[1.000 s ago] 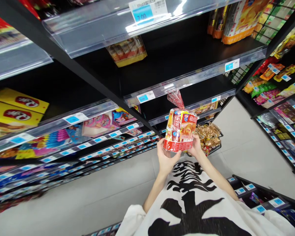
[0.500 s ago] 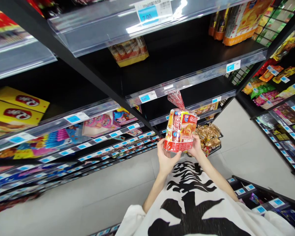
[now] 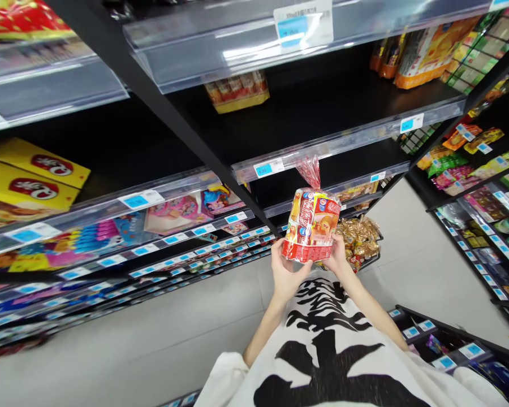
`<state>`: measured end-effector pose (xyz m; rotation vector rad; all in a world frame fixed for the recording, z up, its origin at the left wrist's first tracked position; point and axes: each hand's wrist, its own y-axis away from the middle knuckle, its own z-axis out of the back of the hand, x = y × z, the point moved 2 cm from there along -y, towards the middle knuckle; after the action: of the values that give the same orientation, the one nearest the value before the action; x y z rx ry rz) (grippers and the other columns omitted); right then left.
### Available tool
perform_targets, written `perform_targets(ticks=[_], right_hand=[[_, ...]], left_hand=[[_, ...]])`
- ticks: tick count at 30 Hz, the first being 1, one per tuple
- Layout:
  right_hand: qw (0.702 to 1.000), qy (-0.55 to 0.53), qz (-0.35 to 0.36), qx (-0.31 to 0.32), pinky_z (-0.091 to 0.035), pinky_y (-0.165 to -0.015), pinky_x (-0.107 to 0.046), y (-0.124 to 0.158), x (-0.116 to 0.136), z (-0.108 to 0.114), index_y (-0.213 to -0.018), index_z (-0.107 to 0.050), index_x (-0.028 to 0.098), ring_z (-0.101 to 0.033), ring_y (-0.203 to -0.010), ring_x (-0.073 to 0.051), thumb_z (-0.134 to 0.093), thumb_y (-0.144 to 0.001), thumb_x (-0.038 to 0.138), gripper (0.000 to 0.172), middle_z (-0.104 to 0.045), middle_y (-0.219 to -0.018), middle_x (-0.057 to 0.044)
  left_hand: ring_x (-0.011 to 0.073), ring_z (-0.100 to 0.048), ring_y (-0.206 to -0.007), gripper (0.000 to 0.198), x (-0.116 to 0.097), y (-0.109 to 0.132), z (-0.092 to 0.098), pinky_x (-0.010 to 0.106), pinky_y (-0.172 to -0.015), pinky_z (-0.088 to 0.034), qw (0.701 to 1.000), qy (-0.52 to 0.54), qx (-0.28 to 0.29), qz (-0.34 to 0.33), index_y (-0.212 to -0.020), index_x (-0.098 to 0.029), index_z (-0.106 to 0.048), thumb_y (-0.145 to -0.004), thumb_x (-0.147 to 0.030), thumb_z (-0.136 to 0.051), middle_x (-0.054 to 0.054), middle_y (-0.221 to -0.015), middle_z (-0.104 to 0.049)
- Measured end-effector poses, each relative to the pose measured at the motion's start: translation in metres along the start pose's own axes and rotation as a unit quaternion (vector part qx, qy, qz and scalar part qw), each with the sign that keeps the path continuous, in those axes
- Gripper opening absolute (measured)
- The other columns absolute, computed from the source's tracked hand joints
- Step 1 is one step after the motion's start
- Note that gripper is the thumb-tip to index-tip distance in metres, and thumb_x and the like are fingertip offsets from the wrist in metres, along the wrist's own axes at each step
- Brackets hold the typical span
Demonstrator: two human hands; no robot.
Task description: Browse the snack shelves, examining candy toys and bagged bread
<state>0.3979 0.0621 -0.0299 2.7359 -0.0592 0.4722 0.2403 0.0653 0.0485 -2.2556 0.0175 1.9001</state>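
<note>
My left hand (image 3: pixel 289 276) and right hand (image 3: pixel 337 255) pinch the low end of the red pack (image 3: pixel 314 223). It is up, on the near side of the shelf (image 3: pixel 360 157), left of the gold bags (image 3: pixel 361 236). It is not set down yet.

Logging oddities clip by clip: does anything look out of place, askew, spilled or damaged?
Nothing stands out. The red, boxy, plastic-wrapped food pack between the left hand and right hand shows no visible tear or spill. The yellow cardboard packaging at left looks slanted, but the whole view is tilted.
</note>
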Motion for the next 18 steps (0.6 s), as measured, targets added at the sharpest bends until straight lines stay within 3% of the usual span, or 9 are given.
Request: perform_targets(ticks=[7, 14, 18], right_hand=[[0.999, 0.030, 0.000, -0.015, -0.060, -0.102, -0.050, 0.001, -0.014, -0.020, -0.106, -0.067, 0.024, -0.074, -0.111, -0.032, -0.073, -0.069, 0.043, 0.042, -0.083, -0.101, -0.003], [0.995, 0.089, 0.022, -0.040, -0.060, -0.101, -0.052, 0.009, -0.028, -0.034, -0.114, -0.062, 0.029, -0.072, -0.118, -0.033, -0.075, -0.070, 0.045, 0.048, -0.082, -0.104, -0.003], [0.990, 0.116, 0.041, -0.072, -0.061, -0.102, -0.050, 0.012, -0.029, -0.042, -0.111, -0.064, 0.031, -0.072, -0.118, -0.033, -0.075, -0.072, 0.042, 0.042, -0.082, -0.107, -0.002]], left_hand=[[0.0239, -0.066, -0.110, 0.075, -0.011, -0.007, 0.019, 0.038, -0.099, -0.055, 1.000, 0.009, -0.006, -0.005, -0.129, -0.024, -0.050, -0.068, -0.038, -0.092, 0.009, -0.122, -0.060], [0.0270, -0.065, -0.117, 0.080, -0.014, -0.002, 0.043, 0.041, -0.101, -0.055, 0.999, 0.031, -0.009, 0.033, -0.132, -0.025, -0.051, -0.066, -0.041, -0.094, 0.011, -0.129, -0.060], [0.0304, -0.063, -0.126, 0.074, -0.014, 0.003, 0.064, 0.044, -0.105, -0.054, 0.996, 0.076, 0.012, 0.052, -0.138, -0.026, -0.051, -0.076, -0.047, -0.087, 0.014, -0.138, -0.059]])
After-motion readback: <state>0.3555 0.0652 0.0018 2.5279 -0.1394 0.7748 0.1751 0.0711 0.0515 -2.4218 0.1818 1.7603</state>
